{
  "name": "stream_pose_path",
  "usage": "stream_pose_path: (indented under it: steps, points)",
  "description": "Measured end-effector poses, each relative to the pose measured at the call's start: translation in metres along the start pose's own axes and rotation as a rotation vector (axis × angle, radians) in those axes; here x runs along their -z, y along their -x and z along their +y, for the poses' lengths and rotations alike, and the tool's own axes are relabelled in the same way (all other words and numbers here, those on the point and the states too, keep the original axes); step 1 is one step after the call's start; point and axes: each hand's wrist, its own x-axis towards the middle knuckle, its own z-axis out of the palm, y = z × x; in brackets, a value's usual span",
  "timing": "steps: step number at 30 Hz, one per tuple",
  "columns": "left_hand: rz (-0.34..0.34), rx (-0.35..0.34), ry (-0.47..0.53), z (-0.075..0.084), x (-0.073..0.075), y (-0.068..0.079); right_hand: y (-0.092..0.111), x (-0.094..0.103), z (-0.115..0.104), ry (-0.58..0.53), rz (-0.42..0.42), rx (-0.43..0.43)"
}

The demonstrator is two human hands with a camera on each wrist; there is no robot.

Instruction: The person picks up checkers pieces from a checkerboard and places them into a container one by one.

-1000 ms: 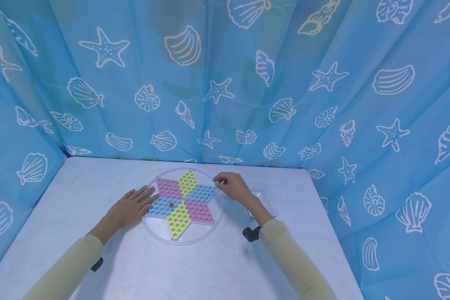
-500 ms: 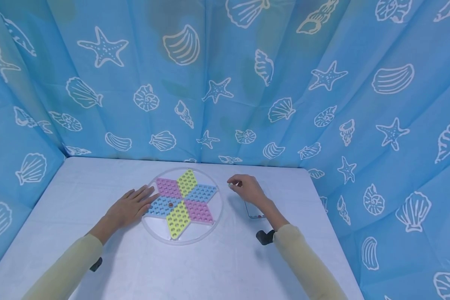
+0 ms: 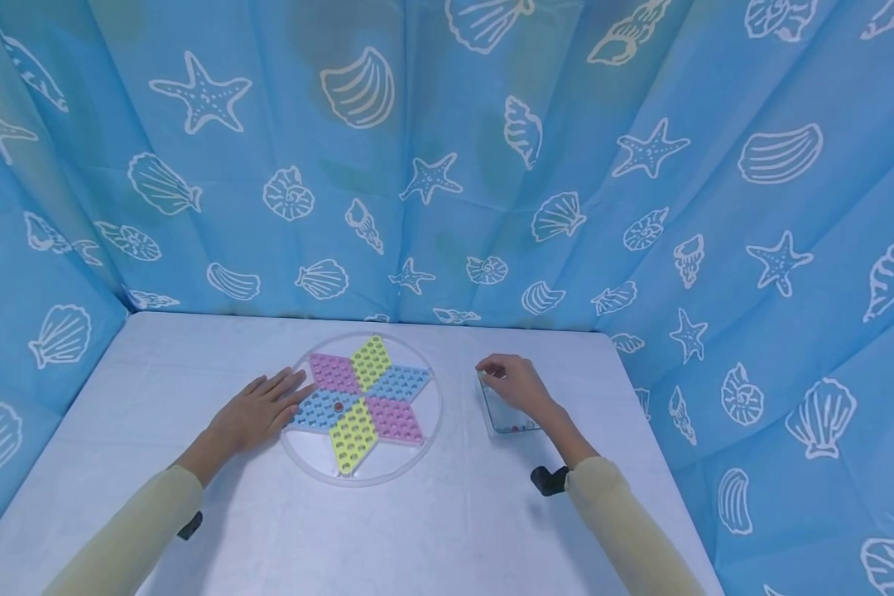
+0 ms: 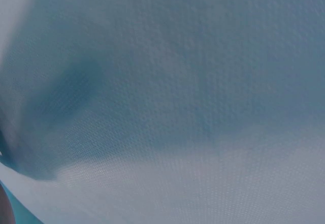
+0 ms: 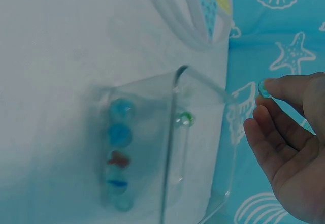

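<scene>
A round Chinese checkers board (image 3: 320, 459) with a pink, yellow and blue star lies on the table. One brownish-red marble (image 3: 338, 406) sits in its left blue section. My left hand (image 3: 257, 414) rests flat at the board's left edge, fingers spread and straight. Between thumb and forefinger, my right hand (image 5: 289, 137) pinches a clear bluish-green marble (image 5: 263, 89). That hand is above the far end of a clear box (image 3: 497, 424). Inside the box, several marbles (image 5: 120, 135) line one side, and a green-streaked marble (image 5: 186, 119) lies apart. In the left wrist view only shadowed cloth shows clearly.
A white cloth covers the table (image 3: 432, 530). Behind and on both sides hangs a blue curtain (image 3: 447, 232) with white shells and starfish. The box's raised walls stand to the right of the board, with a gap of table between.
My right hand has moved right, from the board's right edge to over the box, with the marble still pinched. More of the box now shows. The left hand has stayed in place.
</scene>
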Motion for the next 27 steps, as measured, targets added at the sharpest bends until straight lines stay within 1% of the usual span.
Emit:
stream_pose_path:
  steps: [6,11,14,22,27]
  points:
    - [-0.001,-0.003,0.002,0.000,0.000,0.000,0.006,-0.002,0.013,0.015,-0.004,-0.029]
    - [0.004,-0.003,-0.014,0.000,0.000,0.000,0.009,-0.005,0.021,0.023,0.000,-0.060]
    - [0.005,-0.002,-0.017,0.000,0.001,0.000,0.011,-0.008,0.024,0.039,-0.003,-0.064]
    - [0.002,0.002,-0.019,0.000,0.000,0.000,0.014,-0.017,0.032,0.055,-0.046,-0.120]
    - [-0.003,0.005,-0.019,0.001,0.001,0.000,0.015,-0.023,0.035,0.065,-0.058,-0.131]
